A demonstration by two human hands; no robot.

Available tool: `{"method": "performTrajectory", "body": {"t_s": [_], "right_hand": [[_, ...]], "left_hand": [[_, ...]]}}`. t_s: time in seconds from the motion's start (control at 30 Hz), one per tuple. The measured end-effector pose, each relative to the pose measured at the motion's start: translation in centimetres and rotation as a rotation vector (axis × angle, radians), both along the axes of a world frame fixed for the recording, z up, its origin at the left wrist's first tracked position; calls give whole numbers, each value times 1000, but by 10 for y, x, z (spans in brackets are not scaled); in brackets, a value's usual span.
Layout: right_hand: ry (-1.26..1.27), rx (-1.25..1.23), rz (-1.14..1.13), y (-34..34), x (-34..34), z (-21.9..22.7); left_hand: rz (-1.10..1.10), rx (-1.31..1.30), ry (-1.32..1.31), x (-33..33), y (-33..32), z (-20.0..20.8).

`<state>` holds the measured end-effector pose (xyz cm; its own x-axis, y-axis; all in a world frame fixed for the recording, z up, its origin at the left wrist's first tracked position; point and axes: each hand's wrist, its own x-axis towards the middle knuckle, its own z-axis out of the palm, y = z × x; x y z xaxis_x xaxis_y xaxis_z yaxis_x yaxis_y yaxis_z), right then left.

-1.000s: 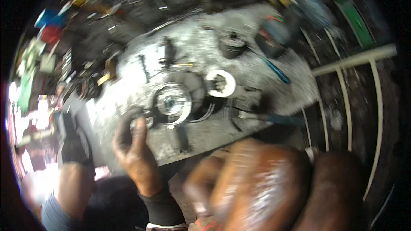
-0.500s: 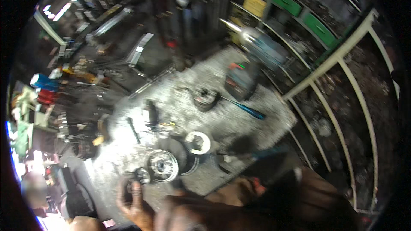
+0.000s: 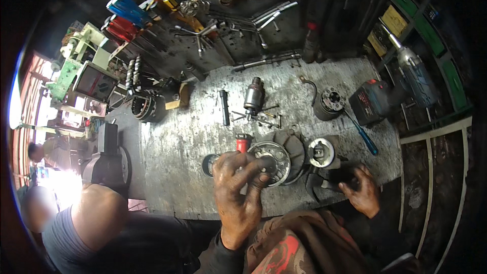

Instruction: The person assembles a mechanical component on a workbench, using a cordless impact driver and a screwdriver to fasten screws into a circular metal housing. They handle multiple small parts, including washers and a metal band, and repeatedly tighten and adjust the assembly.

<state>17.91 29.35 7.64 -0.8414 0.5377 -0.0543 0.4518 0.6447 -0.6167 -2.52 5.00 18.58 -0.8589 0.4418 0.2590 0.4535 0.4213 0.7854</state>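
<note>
My left hand (image 3: 237, 185) is over the near middle of the bench, its fingers pinched at the centre of a round metal housing (image 3: 278, 153). What lies between the fingertips is dark and mostly hidden by them. Behind the housing sits a dark finned disc (image 3: 289, 142), and just left of the hand stands a small dark ring-shaped cup (image 3: 207, 165). My right hand (image 3: 362, 192) has thumb and fingers spread beside a black part (image 3: 339, 176) at the bench's near edge. A pale round metal part (image 3: 321, 152) stands between the hands, farther back.
A red-capped container (image 3: 243, 143) stands behind my left hand. Farther back are a metal armature (image 3: 254, 95), several bolts, a black rod (image 3: 224, 107) and a cylindrical motor part (image 3: 329, 104). A blue-handled screwdriver (image 3: 366, 139) and cordless tool (image 3: 375, 102) lie right. A person's bent knee (image 3: 99, 215) is lower left.
The head view has swung and sharpened, showing the tool wall. My left hand has moved from beside the small ring to over the housing; my right hand now shows apart at the right.
</note>
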Motion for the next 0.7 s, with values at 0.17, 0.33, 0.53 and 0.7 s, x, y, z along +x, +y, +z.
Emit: {"method": "performTrajectory", "body": {"t_s": [0.17,0.33,0.53,0.7], "right_hand": [[-214,168,177,11,22,-65],[-197,76,302,-9,15,-72],[-152,110,340,-14,5,-71],[-244,180,447,-14,4,-78]], "left_hand": [[16,38,14,1,5,-10],[27,69,8,4,11,-15],[23,-12,57,6,13,-12],[-14,-137,299,5,15,-9]]}}
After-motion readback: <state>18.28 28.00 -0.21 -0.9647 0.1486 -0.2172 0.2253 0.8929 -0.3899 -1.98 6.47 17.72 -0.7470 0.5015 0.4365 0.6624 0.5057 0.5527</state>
